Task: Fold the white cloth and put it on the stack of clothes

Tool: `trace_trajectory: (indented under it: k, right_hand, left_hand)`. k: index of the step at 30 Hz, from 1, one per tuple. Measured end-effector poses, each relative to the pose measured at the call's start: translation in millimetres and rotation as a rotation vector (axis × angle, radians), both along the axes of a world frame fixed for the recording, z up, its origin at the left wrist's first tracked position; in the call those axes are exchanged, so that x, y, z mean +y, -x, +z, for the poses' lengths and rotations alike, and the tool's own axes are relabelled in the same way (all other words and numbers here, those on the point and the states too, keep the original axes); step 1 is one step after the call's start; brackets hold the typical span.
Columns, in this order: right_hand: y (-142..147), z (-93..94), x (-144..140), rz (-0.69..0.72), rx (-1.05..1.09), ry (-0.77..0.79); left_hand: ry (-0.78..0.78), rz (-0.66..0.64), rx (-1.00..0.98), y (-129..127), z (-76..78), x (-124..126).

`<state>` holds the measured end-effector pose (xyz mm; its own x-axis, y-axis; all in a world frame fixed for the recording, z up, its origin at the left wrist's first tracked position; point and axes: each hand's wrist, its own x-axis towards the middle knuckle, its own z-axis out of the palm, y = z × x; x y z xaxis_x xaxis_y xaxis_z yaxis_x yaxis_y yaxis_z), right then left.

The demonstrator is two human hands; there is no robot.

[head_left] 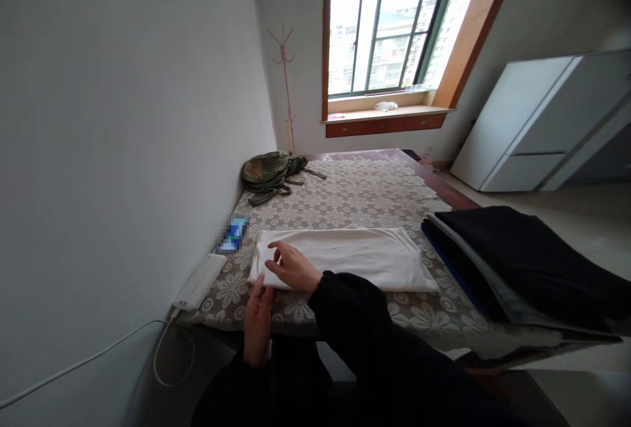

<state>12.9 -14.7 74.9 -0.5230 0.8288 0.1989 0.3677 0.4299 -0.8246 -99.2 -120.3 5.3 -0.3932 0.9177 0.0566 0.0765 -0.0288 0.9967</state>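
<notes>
Two hands at the left end of a folded white cloth

A counter [446, 190] under a flower-patterned lace cover [365, 194] spreads out ahead of the wearer. A pale two-door cabinet [532, 112], probably a refrigerator, stands beyond it on the right. A pile of dark folded fabric [522, 256], with grey and blue layers showing, lies at the counter's right side. The white cloth [365, 259] lies flat near the front edge, a long, neat rectangle running left to right.

The right hand [296, 269] reaches across above the cloth's left end, fingers curled, thumb and forefinger parted with nothing between them; whether it touches is unclear. The left hand [257, 325] is at the near left corner, fingers fairly straight; I cannot tell whether it pinches the edge.

The step in hand seems to be neatening that end. The next move probably calls for a light pinch or flat palms, keeping the layers aligned.

No brand can be read anywhere. A white power strip [200, 282] by the wall carries small marks, too tiny to make out, and the screen of the phone [234, 233] beside it is pixelated.
</notes>
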Motion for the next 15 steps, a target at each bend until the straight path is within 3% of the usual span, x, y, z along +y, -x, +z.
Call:
trace_trajectory:
  k: [4,7,11,15]
  right_hand:
    - [40.8,13.8,48.2,0.018,-0.396,0.006]
    - [69.8,15.5,66.3,-0.050,-0.612,0.045]
    - [92.1,14.6,74.3,-0.083,-0.685,0.065]
    - [92.0,14.4,81.1,-0.051,-0.640,0.079]
  left_hand:
    - [-0.029,0.053,0.079,-7.8,7.0,0.4]
    - [-0.046,0.058,0.180,-12.5,10.1,1.7]
    - [-0.055,0.051,0.272,-17.0,8.9,2.1]
    - [-0.071,0.040,0.273,-15.4,8.4,0.3]
